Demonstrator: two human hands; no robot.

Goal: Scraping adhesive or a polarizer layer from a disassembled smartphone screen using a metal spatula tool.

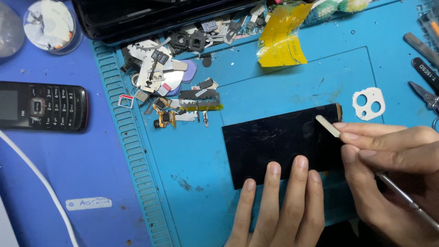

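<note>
Left hand [279, 206] pressing black screen [279, 146], right hand [393, 169] gripping tool [327, 126]

Blue repair mat [283, 82] on darker blue bench. Old black keypad phone [43, 106] at left, white cable [41, 183] curving below it. Heap of small phone parts [173, 77] at mat's upper left — brackets, flex strips, camera modules, by the look of them. Yellow plastic bag [281, 39] near top centre. White camera-lens frame [368, 104] lying alone toward right. Screwdrivers and tweezers [425, 68] at right edge. Round clear lidded tub [51, 25] in top left corner — white label [88, 203] stuck low on bench.
</note>
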